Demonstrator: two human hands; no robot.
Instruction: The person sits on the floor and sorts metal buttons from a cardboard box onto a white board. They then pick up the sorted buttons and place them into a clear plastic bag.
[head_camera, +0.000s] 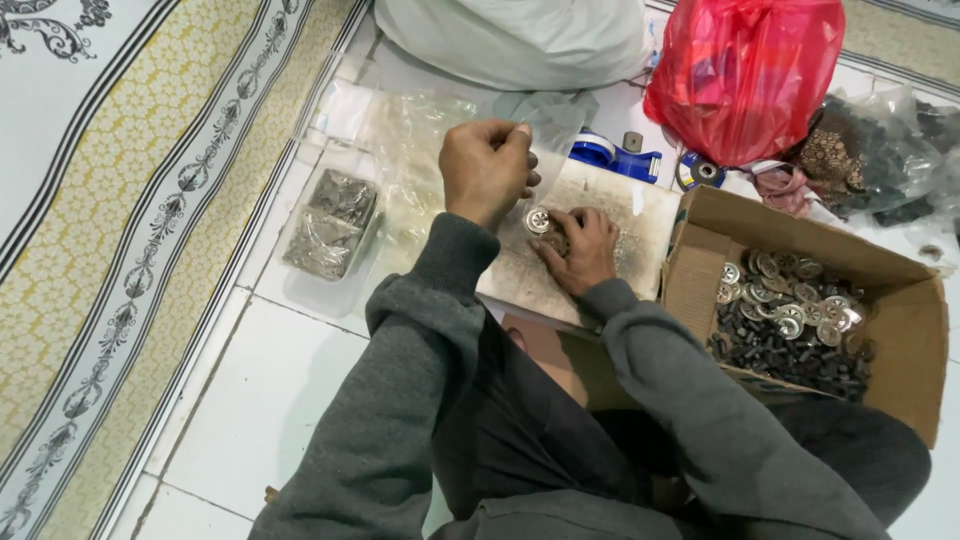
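Pinching a clear plastic bag (540, 150) at centre frame, the left hand (487, 170) grips it by thumb and fingers. The right hand (580, 248) presses flat, fingers spread, on small round metal discs (540, 221) atop a worn, speckled board (610, 215). A cardboard box (905, 330) of shiny discs sits right; white floor tiles (250, 390) lie open lower left.

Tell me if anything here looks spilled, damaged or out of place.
Nothing looks spilled. The cardboard box is worn, one flap bent inward, yet the round metal discs stay inside. The work board under the hands is stained and scuffed.
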